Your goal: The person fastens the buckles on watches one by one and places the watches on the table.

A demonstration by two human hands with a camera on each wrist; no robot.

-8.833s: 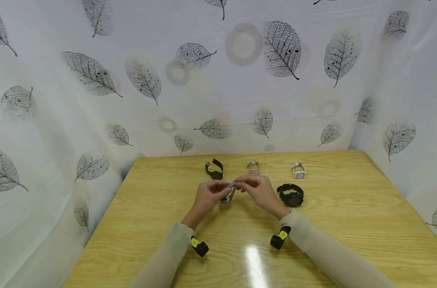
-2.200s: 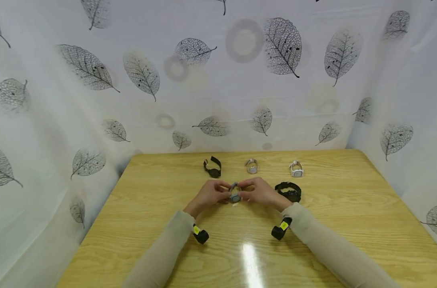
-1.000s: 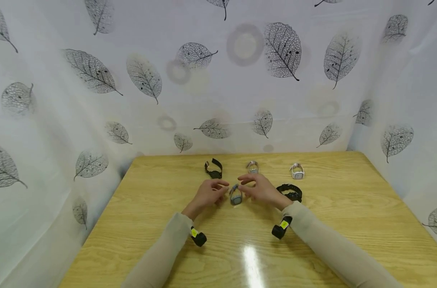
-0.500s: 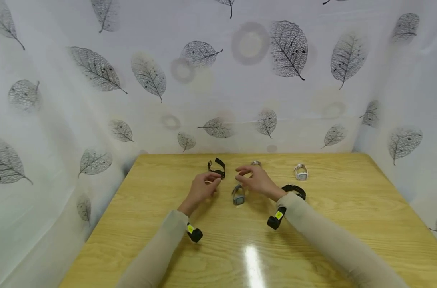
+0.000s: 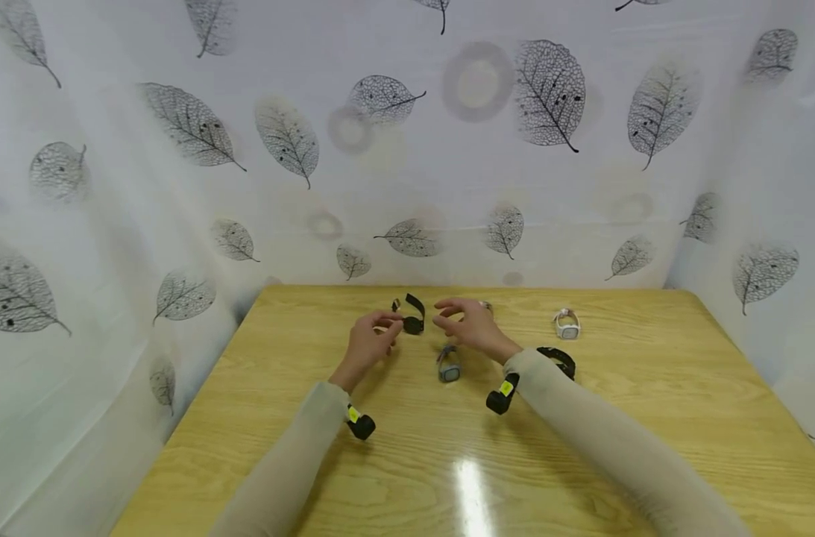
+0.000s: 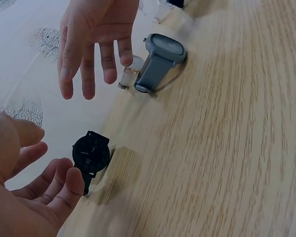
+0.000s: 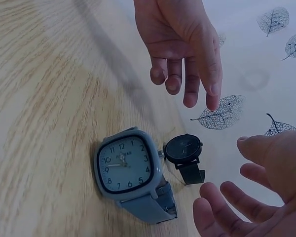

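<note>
A black wristwatch with a round dial (image 5: 414, 325) lies with its strap undone at the back of the wooden table. My left hand (image 5: 369, 341) is at its left side, fingertips close by the dial and loosely bent, with nothing in them. To its right, my right hand (image 5: 470, 326) hovers with relaxed, parted fingers, also holding nothing. In front of the two hands stands a blue-grey watch (image 5: 450, 373) with a squarish case, its strap in a loop. The right wrist view shows its numbered face (image 7: 123, 165), with the black watch (image 7: 183, 149) just beyond.
A white square watch (image 5: 568, 326) stands at the back right. A chunky black watch (image 5: 560, 359) is partly covered by my right sleeve (image 5: 581, 410). Behind my right hand, only a bit of another watch (image 5: 486, 306) shows. A leaf-print curtain (image 5: 407, 164) borders the table.
Both hands worked on the blue-grey watch's strap, stood it on the table and let go. Since then they have parted and moved back, the left hand reaching the black round watch.
</note>
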